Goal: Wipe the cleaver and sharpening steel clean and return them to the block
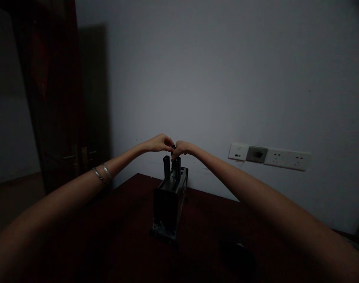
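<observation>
A dark, box-shaped knife block point(167, 208) stands upright on a dark red table point(120, 228). Two black handles, a left one point(166, 167) and a right one point(178, 169), rise from its top and look like knife handles. Above the block my hands meet over another black handle point(173, 146). My left hand point(161, 143) pinches at its upper end from the left, fingers closed. From the right, my right hand point(181, 148) has its fingers wrapped down around the same handle. In the dim light, whatever lies below the fingers is mostly hidden.
Behind the table is a pale wall point(182, 86) with a row of sockets point(287, 158) and a grey switch plate point(256, 154) at right. A dark door point(58, 118) with handles stands at left. A dark rounded object point(238, 251) lies on the table, front right.
</observation>
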Tool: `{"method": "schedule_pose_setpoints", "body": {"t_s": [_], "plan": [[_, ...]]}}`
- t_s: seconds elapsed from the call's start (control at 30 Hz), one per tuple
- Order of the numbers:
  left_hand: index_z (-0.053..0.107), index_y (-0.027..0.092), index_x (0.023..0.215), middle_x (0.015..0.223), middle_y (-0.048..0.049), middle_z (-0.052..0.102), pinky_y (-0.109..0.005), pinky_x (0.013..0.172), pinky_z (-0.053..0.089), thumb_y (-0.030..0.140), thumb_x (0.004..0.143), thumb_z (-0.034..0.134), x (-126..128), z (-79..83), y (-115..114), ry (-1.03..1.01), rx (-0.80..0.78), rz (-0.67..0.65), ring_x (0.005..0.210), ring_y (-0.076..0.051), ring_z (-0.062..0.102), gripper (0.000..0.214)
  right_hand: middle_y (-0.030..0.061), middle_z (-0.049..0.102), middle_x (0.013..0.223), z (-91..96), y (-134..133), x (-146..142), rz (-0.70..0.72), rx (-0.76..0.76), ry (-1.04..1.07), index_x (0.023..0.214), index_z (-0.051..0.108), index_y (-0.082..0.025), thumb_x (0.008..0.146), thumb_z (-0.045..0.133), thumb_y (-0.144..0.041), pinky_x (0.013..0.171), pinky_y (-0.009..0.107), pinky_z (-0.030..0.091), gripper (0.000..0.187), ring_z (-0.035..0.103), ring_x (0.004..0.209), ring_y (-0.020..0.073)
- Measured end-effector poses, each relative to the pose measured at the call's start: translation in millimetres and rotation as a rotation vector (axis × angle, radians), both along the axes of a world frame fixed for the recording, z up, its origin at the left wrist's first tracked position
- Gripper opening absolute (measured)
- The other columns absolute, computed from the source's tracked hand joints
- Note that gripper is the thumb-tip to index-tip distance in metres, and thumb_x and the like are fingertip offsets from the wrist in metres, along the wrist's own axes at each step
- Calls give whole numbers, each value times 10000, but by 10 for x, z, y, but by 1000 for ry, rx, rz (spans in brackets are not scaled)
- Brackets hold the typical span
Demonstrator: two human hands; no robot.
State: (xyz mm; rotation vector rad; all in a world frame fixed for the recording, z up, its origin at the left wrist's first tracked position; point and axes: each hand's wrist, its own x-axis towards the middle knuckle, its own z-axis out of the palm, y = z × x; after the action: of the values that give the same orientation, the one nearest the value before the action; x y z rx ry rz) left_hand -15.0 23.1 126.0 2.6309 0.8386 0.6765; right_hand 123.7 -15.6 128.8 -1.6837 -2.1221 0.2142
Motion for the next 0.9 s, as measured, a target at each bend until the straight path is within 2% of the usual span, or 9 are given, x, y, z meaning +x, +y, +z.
{"method": "schedule_pose_setpoints", "body": {"t_s": [0.13, 0.27, 0.37, 0.47, 0.67, 0.9], "plan": [[673, 95, 798, 690, -20, 643, -216, 609, 367, 276, 648, 636, -1, -4, 23, -7, -26, -20, 614, -100, 520, 238, 55, 654, 618, 69, -57, 37, -4, -172, -13, 645, 653, -125, 350, 840, -294, 664, 392, 501, 388, 634, 702, 243], [677, 90, 771, 619, 2, 610, -201, 563, 341, 302, 643, 645, -1, -27, 7, 13, -41, -27, 564, -84, 487, 250, 86, 682, 773, 340, -125, 259, 27, -284, 8, 732, 674, -135, 433, 815, -367, 735, 448, 472, 404, 637, 782, 260], [678, 86, 764, 598, 7, 600, -192, 529, 312, 309, 623, 664, 10, -54, 30, 47, -36, -12, 539, -78, 468, 264, 92, 683, 895, 557, -188, 506, 44, -283, 86, 828, 679, -168, 568, 747, -417, 771, 419, 460, 367, 632, 827, 231], [685, 92, 768, 590, 9, 602, -186, 512, 290, 308, 616, 667, 30, -75, 73, 89, -25, 1, 522, -71, 455, 265, 102, 681, 941, 652, -259, 767, 25, -249, 143, 868, 688, -183, 665, 687, -405, 766, 390, 460, 302, 639, 809, 214], [690, 99, 737, 551, 16, 587, -193, 487, 267, 289, 612, 658, 98, -99, 113, 172, -31, 21, 495, -72, 435, 229, 120, 672, 1011, 545, -401, 1285, -41, -230, 176, 858, 704, -202, 737, 624, -368, 723, 330, 474, 221, 644, 818, 205], [687, 112, 700, 532, 14, 588, -209, 492, 282, 265, 587, 666, 135, -122, 161, 201, -85, 15, 484, -82, 452, 191, 114, 629, 1116, 361, -619, 1833, -78, -243, 210, 895, 686, -181, 697, 624, -455, 699, 313, 494, 344, 627, 894, 220]]}}
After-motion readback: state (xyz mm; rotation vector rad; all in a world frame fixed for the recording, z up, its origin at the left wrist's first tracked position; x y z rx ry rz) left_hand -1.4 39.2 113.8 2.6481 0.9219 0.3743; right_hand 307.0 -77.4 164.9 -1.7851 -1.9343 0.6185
